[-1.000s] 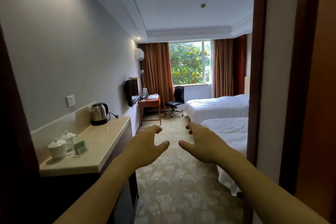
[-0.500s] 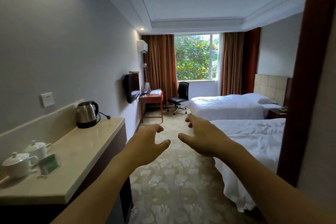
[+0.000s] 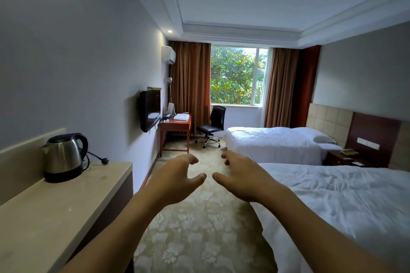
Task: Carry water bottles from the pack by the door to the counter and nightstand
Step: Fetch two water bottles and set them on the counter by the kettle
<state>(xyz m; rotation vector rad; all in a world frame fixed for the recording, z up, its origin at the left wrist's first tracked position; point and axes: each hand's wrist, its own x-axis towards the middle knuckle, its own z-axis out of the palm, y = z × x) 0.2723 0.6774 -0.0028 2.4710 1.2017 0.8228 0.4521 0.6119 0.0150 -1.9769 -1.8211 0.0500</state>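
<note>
The view has advanced past the doorway, yet left hand (image 3: pixel 175 180) and right hand (image 3: pixel 245 178) stay spread and empty, no bottles on the counter (image 3: pixel 55 208) at near left.

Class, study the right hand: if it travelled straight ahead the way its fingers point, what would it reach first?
Probably nothing nearby: the right hand points down the carpeted aisle. Far ahead, the office chair seems nearest that line, though depth is unclear.

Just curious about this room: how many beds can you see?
2. The near bed lies at the right, beside the outstretched right hand. The far bed sits beyond it, nearer the window. None seems hidden.
</note>
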